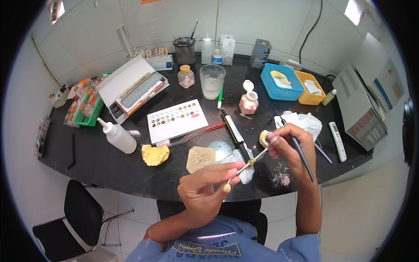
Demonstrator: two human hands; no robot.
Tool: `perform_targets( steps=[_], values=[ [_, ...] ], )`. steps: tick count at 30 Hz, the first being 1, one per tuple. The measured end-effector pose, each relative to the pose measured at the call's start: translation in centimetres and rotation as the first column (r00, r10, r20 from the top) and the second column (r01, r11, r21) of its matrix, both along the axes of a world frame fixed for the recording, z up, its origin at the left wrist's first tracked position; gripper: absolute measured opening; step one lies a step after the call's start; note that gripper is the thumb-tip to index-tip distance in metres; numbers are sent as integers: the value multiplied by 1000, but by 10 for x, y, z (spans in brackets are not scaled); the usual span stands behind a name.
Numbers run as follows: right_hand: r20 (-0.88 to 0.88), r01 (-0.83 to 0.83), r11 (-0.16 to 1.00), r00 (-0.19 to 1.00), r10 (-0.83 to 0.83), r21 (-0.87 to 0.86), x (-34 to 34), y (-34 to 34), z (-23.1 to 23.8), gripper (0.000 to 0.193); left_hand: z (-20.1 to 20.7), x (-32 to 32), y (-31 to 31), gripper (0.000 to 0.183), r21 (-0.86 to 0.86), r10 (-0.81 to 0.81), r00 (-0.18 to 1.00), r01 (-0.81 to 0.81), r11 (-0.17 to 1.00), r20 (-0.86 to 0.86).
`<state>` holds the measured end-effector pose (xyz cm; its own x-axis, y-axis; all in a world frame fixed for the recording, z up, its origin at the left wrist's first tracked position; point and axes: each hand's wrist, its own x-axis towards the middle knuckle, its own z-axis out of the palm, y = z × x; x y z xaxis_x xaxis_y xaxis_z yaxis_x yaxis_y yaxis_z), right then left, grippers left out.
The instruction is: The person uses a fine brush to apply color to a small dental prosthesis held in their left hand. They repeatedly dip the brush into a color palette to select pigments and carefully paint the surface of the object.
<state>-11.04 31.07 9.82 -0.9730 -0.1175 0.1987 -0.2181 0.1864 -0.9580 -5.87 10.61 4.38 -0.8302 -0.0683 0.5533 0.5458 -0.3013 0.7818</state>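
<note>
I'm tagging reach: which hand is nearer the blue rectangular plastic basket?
Right: the right hand is in front of the basket, the left hand farther away, toward the front left.

Bright, rim-warped view, perhaps slightly soft.

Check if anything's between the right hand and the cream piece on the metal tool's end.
Yes: the left hand, its fingertips gripping the metal tool, lies between the right hand and the cream piece in this view. A yellowish lump on the tool does too.
</note>
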Motion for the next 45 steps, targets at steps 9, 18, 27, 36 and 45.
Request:
perform_targets(
  steps=[9, 18, 27, 36, 45],
  values=[
    [68, -46, 995, 996, 52, -86, -8, 8, -7, 11, -9, -2, 8, 22, -32, -42, 998, 41, 999, -56],
    [125, -30, 997, 991, 38, -68, -7, 13, -10, 10, -9, -6, 12, 19, -23, -61, 996, 60, 998, -58],
    [-77, -327, 898, 928, 364, 295, 25, 22, -13, 35, -7, 26, -20, 8, -3, -80, 968, 83, 997, 237],
    [-271, -75, 991, 962, 42, -113, 58, -30, -65, 70, -35, 68, -43, 18, -172, -53, 846, 169, 971, 530],
    [-272, -453, 890, 851, 449, 52, 48, -50, -70, 25, -51, 77, -39, 23, -300, 135, 811, 52, 952, 570]
  ],
)
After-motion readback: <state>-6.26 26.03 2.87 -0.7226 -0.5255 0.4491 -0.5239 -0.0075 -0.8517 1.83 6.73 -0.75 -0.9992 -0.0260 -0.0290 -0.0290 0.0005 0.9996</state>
